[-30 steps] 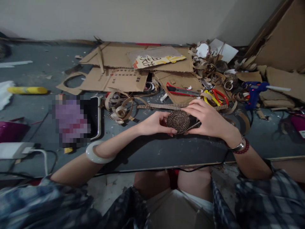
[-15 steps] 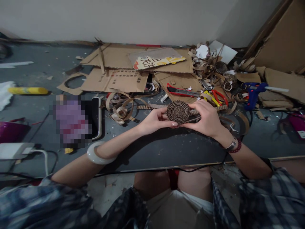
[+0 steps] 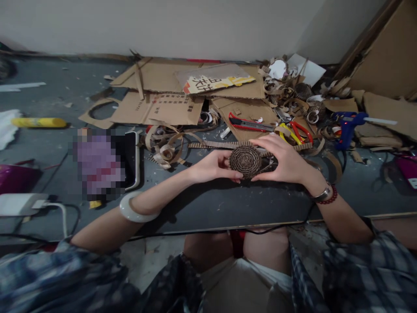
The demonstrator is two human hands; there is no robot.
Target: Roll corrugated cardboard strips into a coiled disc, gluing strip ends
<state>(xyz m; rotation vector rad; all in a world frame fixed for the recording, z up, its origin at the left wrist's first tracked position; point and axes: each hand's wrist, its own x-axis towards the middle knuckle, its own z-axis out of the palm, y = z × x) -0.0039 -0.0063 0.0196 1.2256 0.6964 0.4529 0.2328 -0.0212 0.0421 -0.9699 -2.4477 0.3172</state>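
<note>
A round coil of corrugated cardboard strip (image 3: 245, 161), wound in a tight spiral, is held above the table with its ridged face up toward me. My left hand (image 3: 215, 167) grips its left side, thumb at the lower edge and fingers behind. From the right, my right hand (image 3: 286, 161) curves around it, thumb at the lower rim and forefinger by the upper rim. A gap shows between the coil and the right palm, where a dark strip end is partly visible. Behind the hands lies a flat ridged cardboard strip (image 3: 224, 144).
Beyond the hands lie a red utility knife (image 3: 250, 124), pliers (image 3: 301, 132) and cardboard sheets (image 3: 159, 108). A blue glue gun (image 3: 350, 128) stands right, near a heap of scraps (image 3: 293, 93). Curled strips (image 3: 166, 150), a phone (image 3: 132, 161) and a white charger (image 3: 21, 204) are left.
The coil has shifted slightly right and toward me in my hands. My right hand has opened wider around it, its forefinger moving to the upper rim and its wrist shifting right.
</note>
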